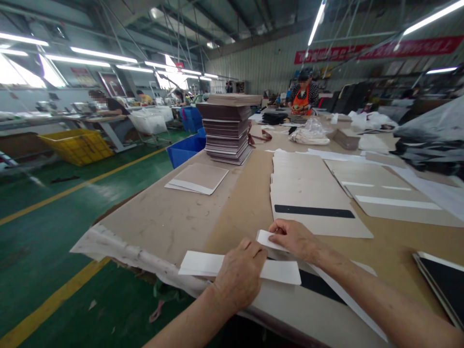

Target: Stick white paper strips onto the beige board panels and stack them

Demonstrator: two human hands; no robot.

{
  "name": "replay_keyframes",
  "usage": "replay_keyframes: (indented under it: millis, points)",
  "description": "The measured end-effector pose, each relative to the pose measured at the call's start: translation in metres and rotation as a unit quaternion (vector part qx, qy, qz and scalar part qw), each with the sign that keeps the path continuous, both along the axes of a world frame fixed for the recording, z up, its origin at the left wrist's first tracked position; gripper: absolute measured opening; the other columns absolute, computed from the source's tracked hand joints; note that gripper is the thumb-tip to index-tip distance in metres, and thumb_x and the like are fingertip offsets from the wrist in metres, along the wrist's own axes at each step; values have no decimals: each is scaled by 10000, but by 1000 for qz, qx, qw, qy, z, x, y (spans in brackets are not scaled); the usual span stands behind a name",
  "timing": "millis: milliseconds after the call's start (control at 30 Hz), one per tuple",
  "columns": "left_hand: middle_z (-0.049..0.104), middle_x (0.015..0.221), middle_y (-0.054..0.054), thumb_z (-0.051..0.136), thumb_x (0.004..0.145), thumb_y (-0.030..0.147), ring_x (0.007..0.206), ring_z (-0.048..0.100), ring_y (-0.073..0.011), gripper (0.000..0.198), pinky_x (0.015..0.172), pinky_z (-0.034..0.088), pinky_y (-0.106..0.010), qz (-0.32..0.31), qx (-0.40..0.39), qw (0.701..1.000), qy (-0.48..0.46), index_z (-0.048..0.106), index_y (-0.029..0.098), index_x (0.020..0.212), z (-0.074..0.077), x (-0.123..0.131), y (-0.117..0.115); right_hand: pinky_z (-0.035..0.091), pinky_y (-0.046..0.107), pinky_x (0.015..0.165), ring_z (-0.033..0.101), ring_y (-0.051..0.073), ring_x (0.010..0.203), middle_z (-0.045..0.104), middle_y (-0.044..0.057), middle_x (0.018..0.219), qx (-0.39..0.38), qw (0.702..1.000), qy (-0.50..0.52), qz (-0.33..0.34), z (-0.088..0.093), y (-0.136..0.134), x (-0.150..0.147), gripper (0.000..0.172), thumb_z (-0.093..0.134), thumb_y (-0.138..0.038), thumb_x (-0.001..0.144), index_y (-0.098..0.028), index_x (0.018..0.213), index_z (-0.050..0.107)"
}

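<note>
One tall stack of boards (228, 137) stands on one counter (159, 217). Left of the stack are one yellow basket (78, 146) and at least two blue bins (186, 150) (they overlap, so the tally may run higher). Nearer than the stack: one low pile of panels (197, 177), two black strips (313, 211), at least two white strips (201, 263), two hands, left (241, 273) and right (295, 239). Beyond it: one orange apron (302, 102), one red banner (379, 50).

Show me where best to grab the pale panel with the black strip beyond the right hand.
Probably pinch the pale panel at its near right corner, coming from the near side: it lies flat, that corner is uncovered, while overlapping panels lie behind.
</note>
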State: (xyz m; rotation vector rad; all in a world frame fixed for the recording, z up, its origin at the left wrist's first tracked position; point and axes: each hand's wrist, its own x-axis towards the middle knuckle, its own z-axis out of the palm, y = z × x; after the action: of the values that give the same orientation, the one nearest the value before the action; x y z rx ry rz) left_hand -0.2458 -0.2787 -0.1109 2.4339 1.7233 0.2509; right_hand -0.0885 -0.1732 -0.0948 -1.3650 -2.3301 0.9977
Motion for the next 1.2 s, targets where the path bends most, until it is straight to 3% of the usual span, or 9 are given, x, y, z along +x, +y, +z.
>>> replay_keyframes:
  millis: [200,433,800,933,1000,1100,1200]
  points:
    - [543,1075,-69,502,740,109,993,450,-239,306,859,468,-371,3,13,1000,7,557,195,1028,-4,-2,0,364,249,584,564,145,641,666,2,686,13,999,-39,-6,-3,0,-6,82,601,-220,759,-199,786,675]
    - [404,1409,-104,516,744,133,1115,415,-275,323,907,454,-403,-11,17,999,32,550,177,1062,-7,-3,2,365,256,598,569,152,650,680,7,698,35,997,-69,20,-6,3,-6,117,582,-227,784,-216,802,696]
    - [430,1401,-101,528,780,190,1081,441,-261,256,929,442,-388,-29,14,997,72,561,176,1033,-5,-3,4,394,279,706,624,187,798,729,48,849,93,988,-101,68,-15,10,-6,191,544,-247,803,-207,830,728]
    - [447,1388,-96,526,785,196,1084,449,-263,245,908,457,-377,-33,17,996,80,561,181,1027,-4,-3,6,389,281,691,616,187,784,722,37,847,79,990,-96,59,-7,10,-3,189,546,-259,789,-209,846,720]
    - [449,1391,-100,526,774,188,1070,454,-266,244,899,460,-383,-36,17,996,82,564,183,1015,-3,-3,6,392,270,675,609,181,779,712,16,849,35,994,-83,68,4,10,15,181,584,-253,746,-217,874,706]
    - [447,1396,-105,517,744,141,1054,457,-262,270,916,449,-392,-37,19,996,83,570,181,1006,-2,-3,8,409,249,667,605,171,792,695,-13,888,-65,993,-53,86,17,11,69,288,624,-245,704,-235,988,670]
    - [442,1405,-104,499,700,90,1070,443,-267,349,923,442,-401,-35,15,996,80,574,182,1027,-4,-4,9,418,260,675,597,173,779,678,-11,878,-111,992,-63,15,18,4,135,295,602,-289,745,-231,1031,643]
